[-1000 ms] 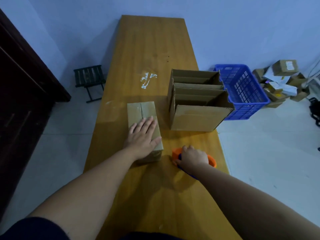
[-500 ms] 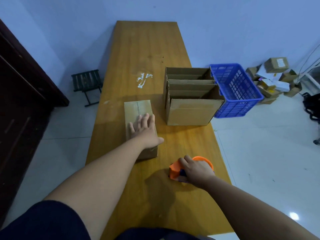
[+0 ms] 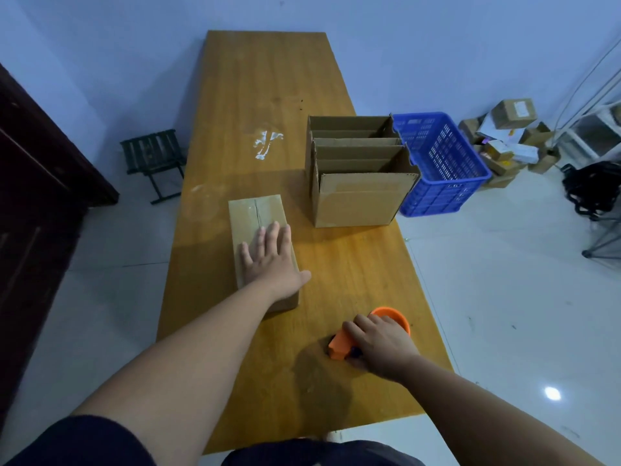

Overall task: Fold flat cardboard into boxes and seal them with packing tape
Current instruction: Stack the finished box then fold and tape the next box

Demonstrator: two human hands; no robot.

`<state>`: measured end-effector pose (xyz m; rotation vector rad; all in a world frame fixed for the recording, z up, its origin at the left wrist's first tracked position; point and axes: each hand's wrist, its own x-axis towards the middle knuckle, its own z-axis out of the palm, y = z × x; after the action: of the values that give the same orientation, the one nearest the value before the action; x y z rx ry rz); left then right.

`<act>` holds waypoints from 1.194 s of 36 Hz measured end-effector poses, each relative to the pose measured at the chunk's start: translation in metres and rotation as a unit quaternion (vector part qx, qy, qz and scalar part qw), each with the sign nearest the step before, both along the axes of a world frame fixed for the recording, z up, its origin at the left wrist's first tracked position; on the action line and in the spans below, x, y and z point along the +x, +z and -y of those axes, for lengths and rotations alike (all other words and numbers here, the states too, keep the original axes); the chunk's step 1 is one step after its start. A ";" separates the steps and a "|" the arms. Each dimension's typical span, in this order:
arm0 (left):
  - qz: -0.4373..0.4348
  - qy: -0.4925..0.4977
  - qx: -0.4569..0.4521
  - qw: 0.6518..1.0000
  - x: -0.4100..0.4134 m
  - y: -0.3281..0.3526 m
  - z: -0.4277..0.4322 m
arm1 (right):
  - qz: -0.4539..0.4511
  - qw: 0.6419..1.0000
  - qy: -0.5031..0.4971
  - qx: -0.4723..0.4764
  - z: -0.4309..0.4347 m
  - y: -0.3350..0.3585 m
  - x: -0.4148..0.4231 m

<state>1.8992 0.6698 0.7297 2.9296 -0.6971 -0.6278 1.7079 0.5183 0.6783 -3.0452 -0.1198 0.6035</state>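
Left of centre on the bench, the left hand lies flat, fingers spread, on a closed cardboard box. Far right stand open cartons. Near right, the right hand grips an orange tape dispenser. Off the bench's right edge stands a blue crate.

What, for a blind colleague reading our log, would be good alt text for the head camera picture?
A person's left hand presses flat on a small closed cardboard box on a long wooden table, while the right hand grips an orange tape dispenser nearer the viewer. Behind stand open cardboard boxes, with a blue basket just off the table's right edge.
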 end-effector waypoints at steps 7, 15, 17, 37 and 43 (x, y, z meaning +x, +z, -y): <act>-0.051 -0.012 -0.024 0.998 -0.003 0.007 -0.009 | 0.016 0.999 -0.015 -0.038 -0.007 0.007 0.000; -0.224 0.106 -0.268 0.931 0.011 0.027 -0.031 | 0.019 0.998 -0.038 -0.037 -0.013 0.014 0.008; -0.229 0.139 -0.313 0.911 0.011 0.029 -0.032 | 0.065 0.993 -0.095 0.027 -0.023 0.025 0.018; 0.039 -0.023 -0.288 0.957 -0.025 -0.001 -0.127 | 0.179 0.970 0.053 0.153 -0.053 0.059 0.092; 0.129 -0.096 -0.076 0.984 -0.040 -0.008 -0.126 | 0.178 0.970 0.060 0.154 -0.052 0.059 0.093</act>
<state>1.8593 0.7956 0.7216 2.8485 -1.0147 -0.1949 1.8014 0.5703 0.7371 -2.8171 -0.3727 0.0273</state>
